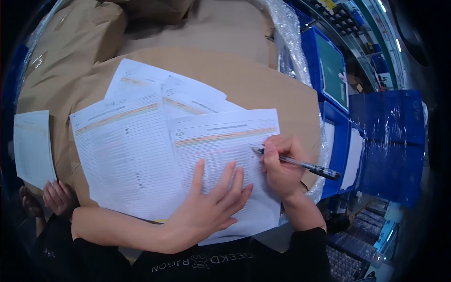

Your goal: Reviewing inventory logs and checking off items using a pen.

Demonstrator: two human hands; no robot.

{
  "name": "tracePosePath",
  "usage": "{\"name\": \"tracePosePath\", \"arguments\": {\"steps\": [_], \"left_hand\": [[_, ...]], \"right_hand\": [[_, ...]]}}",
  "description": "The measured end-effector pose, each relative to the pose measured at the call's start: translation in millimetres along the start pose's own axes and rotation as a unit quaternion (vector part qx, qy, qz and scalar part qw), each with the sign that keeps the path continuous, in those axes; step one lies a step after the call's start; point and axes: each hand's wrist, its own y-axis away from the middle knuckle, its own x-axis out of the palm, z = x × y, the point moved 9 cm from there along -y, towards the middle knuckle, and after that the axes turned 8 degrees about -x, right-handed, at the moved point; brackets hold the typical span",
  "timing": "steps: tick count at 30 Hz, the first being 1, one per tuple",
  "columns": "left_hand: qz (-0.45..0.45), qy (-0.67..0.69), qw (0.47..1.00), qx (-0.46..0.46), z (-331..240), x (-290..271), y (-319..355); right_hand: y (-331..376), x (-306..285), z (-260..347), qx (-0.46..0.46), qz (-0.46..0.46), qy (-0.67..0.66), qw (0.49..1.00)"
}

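My right hand point(284, 164) grips a pen point(307, 165) with a clear barrel and dark end. The pen's tip is at the right part of a printed form point(225, 123), on or just above the paper. Spread out flat, my left hand point(211, 202) rests on the lower half of that same form. To its left lies another printed form point(117, 141) with ruled rows and an orange header band. More sheets point(141, 75) stick out from under these two at the back. Part of the right-hand form is hidden by my hands.
Brown kraft paper point(244, 70) covers the bulky surface beneath the forms. At far left, another person's hands point(58, 195) are by a separate sheet point(34, 145). Clear plastic wrap point(293, 42) edges the right side, beside blue bins point(334, 113) and a blue wrapped stack point(390, 141).
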Motion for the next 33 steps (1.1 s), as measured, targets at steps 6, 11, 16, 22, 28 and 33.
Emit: {"name": "tracePosePath", "arguments": {"steps": [6,11,16,22,28,33], "left_hand": [[0.014,0.008,1.0,-0.007,1.2,-1.1,-0.6],[0.041,-0.007,0.999,-0.008,1.9,3.0,-0.9],[0.011,0.02,1.0,-0.011,3.5,-3.5,-1.4],[0.016,0.023,1.0,-0.01,3.6,-3.3,-1.4],[0.019,0.024,1.0,-0.009,4.0,-2.8,-1.6],[0.021,0.022,0.999,-0.009,3.8,-2.6,-1.6]], "right_hand": [[-1.7,2.5,3.3,0.009,0.017,0.005,1.0],[-3.3,2.7,4.0,0.014,0.01,-0.004,1.0],[-4.4,2.0,5.4,0.0,0.013,0.02,1.0],[-4.1,1.6,3.6,0.007,0.008,0.016,1.0],[-5.0,1.0,4.3,0.005,0.01,0.027,1.0],[-5.4,0.9,5.0,0.001,0.008,0.021,1.0]]}}
